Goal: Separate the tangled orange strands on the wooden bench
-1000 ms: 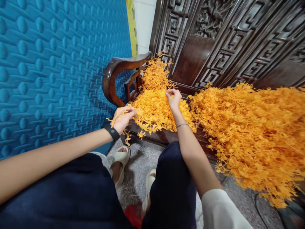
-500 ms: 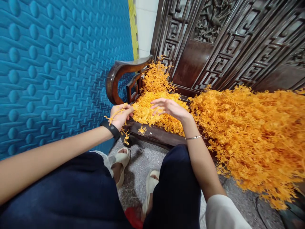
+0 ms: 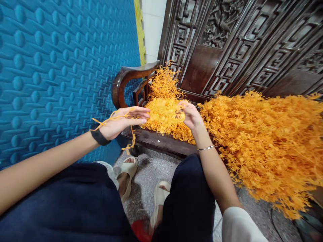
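Handling looks unfinished, with a heap of orange sprigs at right: the left hand has parted fingers, the right hand curled ones, grip unclear.

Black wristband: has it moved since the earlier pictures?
Yes: the black wristband behind the left hand has shifted to picture-left relative to the wooden armrest.

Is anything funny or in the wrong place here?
Yes, a loose orange sprig lies across the left hand near the black wristband, and an orange bit dangles below that hand. They look odd because most orange stuff sits in big heaps.
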`<act>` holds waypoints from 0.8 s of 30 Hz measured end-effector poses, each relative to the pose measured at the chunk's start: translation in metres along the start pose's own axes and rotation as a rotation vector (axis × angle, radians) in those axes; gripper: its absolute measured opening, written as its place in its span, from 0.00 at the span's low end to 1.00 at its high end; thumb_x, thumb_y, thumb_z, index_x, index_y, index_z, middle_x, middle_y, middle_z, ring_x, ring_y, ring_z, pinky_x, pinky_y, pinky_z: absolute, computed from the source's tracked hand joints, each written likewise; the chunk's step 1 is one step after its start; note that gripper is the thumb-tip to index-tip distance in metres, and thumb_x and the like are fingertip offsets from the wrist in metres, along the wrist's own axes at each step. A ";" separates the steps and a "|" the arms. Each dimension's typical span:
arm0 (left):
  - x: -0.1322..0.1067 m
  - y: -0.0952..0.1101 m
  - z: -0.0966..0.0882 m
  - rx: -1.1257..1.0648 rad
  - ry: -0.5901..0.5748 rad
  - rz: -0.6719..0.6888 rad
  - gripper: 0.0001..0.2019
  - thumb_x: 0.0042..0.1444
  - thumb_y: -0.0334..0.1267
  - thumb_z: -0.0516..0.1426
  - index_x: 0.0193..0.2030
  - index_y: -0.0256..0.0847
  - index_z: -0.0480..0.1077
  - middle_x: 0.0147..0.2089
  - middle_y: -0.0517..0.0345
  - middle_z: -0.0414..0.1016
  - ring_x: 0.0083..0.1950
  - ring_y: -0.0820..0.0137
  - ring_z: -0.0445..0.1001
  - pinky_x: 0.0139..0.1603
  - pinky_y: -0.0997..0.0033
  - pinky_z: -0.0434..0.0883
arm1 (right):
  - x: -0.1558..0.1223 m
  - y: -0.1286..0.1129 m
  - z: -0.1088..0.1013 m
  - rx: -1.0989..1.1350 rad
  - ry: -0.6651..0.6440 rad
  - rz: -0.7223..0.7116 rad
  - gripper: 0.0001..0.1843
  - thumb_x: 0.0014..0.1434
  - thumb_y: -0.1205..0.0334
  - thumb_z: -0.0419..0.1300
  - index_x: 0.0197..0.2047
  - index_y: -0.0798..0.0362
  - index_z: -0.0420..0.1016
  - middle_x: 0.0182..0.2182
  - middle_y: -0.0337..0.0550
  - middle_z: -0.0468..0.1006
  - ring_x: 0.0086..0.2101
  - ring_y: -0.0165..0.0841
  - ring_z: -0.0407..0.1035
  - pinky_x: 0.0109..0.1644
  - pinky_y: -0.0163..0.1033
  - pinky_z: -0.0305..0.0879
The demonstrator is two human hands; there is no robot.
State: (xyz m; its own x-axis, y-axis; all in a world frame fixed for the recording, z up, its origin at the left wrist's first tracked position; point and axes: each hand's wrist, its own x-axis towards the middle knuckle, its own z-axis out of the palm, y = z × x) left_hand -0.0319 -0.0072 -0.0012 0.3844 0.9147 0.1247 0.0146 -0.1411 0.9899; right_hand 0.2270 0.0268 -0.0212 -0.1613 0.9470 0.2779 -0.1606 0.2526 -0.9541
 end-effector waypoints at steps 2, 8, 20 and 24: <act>-0.005 0.011 -0.006 0.004 -0.032 0.024 0.20 0.40 0.34 0.65 0.44 0.41 0.75 0.43 0.52 0.78 0.48 0.64 0.74 0.50 0.67 0.69 | 0.002 0.002 -0.007 0.026 0.093 -0.052 0.16 0.44 0.46 0.62 0.29 0.50 0.69 0.26 0.38 0.69 0.27 0.29 0.65 0.32 0.38 0.65; -0.008 0.025 -0.024 -0.211 0.055 0.142 0.22 0.42 0.43 0.63 0.47 0.39 0.73 0.45 0.51 0.76 0.51 0.61 0.72 0.52 0.62 0.69 | 0.001 0.004 -0.019 0.134 0.306 -0.235 0.13 0.47 0.46 0.57 0.25 0.47 0.67 0.26 0.41 0.68 0.31 0.33 0.65 0.35 0.41 0.66; -0.001 0.013 -0.036 -0.084 -0.187 0.026 0.33 0.36 0.28 0.63 0.54 0.47 0.68 0.56 0.50 0.70 0.56 0.56 0.68 0.50 0.60 0.70 | -0.001 0.006 -0.030 0.223 0.368 -0.208 0.12 0.42 0.47 0.59 0.23 0.46 0.67 0.25 0.40 0.70 0.33 0.34 0.66 0.38 0.42 0.66; 0.000 0.008 -0.040 0.100 -0.495 0.031 0.40 0.36 0.24 0.61 0.59 0.54 0.62 0.61 0.54 0.65 0.62 0.58 0.63 0.55 0.62 0.67 | -0.005 0.011 -0.018 0.178 0.223 -0.123 0.17 0.44 0.42 0.56 0.25 0.47 0.66 0.24 0.41 0.67 0.32 0.34 0.65 0.38 0.42 0.66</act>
State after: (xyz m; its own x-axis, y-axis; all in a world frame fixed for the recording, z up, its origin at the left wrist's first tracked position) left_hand -0.0689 0.0066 0.0095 0.7773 0.6235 0.0834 0.0748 -0.2232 0.9719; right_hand 0.2431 0.0287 -0.0347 0.0848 0.9366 0.3400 -0.3366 0.3481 -0.8749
